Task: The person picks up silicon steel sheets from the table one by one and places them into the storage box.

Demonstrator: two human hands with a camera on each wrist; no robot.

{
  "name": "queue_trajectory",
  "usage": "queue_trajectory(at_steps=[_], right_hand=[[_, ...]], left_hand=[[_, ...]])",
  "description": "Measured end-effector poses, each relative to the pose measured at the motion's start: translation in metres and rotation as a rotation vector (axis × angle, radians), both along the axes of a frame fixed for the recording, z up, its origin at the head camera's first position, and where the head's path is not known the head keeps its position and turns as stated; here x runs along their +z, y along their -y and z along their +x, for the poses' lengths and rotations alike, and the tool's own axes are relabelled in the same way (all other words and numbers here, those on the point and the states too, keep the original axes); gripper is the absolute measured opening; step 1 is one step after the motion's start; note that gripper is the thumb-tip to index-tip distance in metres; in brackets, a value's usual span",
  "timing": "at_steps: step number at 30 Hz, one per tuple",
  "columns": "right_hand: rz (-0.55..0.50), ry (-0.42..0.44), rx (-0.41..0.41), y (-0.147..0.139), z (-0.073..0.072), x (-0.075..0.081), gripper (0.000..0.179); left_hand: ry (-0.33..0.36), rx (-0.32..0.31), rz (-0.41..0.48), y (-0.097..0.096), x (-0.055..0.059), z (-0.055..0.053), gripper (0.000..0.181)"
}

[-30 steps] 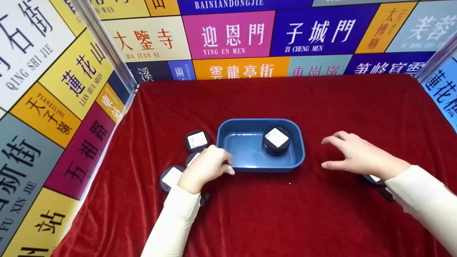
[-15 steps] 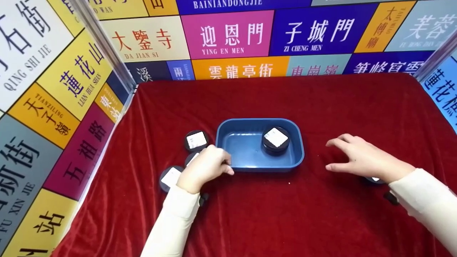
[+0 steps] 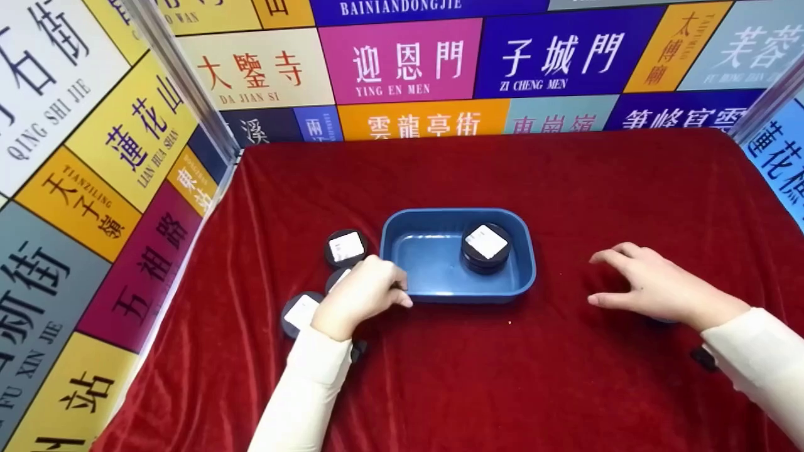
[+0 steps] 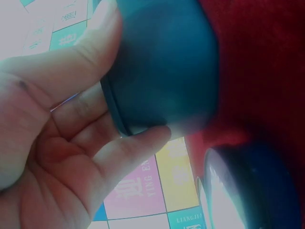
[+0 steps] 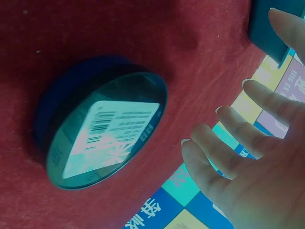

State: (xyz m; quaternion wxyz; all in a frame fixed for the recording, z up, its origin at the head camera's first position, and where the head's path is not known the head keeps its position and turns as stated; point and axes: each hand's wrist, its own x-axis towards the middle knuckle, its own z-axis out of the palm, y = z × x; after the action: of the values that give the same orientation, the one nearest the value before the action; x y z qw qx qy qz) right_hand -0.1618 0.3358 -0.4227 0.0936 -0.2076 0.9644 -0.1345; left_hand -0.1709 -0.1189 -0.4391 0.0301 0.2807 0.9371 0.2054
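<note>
- Head view: the left hand (image 3: 361,292), left of centre, grips the near left corner of the blue tray (image 3: 471,299), its thumb and fingers closed on the rim there.
- The tray sits in the middle of the frame on a red cloth (image 3: 490,389), extending up and to the right from that grip.
- A dark round jar with a white label (image 3: 485,246) stands inside the tray, in its right half, well apart from the left hand's fingertips.
- To the left of the tray are 3 more dark jars: an upper jar (image 3: 346,248) just beside the tray's wall, a middle jar (image 3: 338,278) partly covered by the left hand, and a lower jar (image 3: 298,314) near the left wrist.
- The right hand (image 3: 653,285), right of centre, is held well apart from the tray with thumb and fingers parted, holding nothing; a sliver of a jar (image 3: 661,320) shows beneath it.
- Left wrist view: the tray fills the upper middle, between the thumb at upper left and a finger reaching along its lower edge. A blurred jar lies at lower right, outside the grip.
- Right wrist view: the fingers spread in from the right edge, apart from one another. A jar with a barcode label sits left of centre, clear of the fingertips; a corner of the tray shows at upper right.
</note>
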Motion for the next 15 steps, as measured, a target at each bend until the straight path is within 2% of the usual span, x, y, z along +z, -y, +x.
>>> queue_trajectory(at_steps=[10,15], right_hand=[[0.02,-0.054,-0.01,-0.013,0.007,-0.008,0.064],[0.024,-0.051,-0.033,-0.019,0.01,-0.01,0.063]], left_hand=[[0.0,-0.019,0.019,-0.001,0.0,0.001,0.016],[0.005,-0.018,0.027,-0.001,-0.001,0.0,0.015]])
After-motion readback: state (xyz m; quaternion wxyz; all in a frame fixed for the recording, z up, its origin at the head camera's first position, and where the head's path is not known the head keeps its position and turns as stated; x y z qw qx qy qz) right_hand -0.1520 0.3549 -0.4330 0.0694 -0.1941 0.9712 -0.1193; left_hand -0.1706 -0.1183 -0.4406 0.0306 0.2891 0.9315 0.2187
